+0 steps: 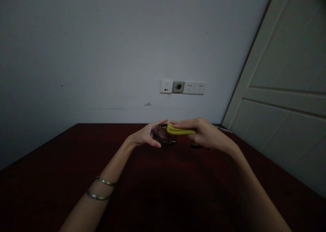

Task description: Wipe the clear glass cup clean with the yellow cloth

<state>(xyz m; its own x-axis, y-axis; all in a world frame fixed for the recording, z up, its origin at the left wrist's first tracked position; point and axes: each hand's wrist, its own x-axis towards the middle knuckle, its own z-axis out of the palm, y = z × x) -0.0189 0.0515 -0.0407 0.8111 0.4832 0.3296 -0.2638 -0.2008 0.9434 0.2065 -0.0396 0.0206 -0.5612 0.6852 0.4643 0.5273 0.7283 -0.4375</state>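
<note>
My left hand [146, 135] grips the left side of a dark tinted glass ashtray [164, 137], thumb toward me and fingers around the far side. The ashtray is tipped so that its hollow faces me. From the right, my right hand [203, 132] holds a folded yellow cloth [180, 129] between fingers and thumb. The cloth's left end overlaps the ashtray's upper right rim; whether it touches the glass is hard to tell. Below my right hand, a small dark and yellowish object [195, 145] is mostly hidden.
A dark red table [152, 177] stretches under both arms to a pale wall [114, 49]. Wall sockets [193, 88] sit above its back edge. On the right stands a white panelled door [285, 89], with a thin light-coloured item [224, 129] at the table's back right corner.
</note>
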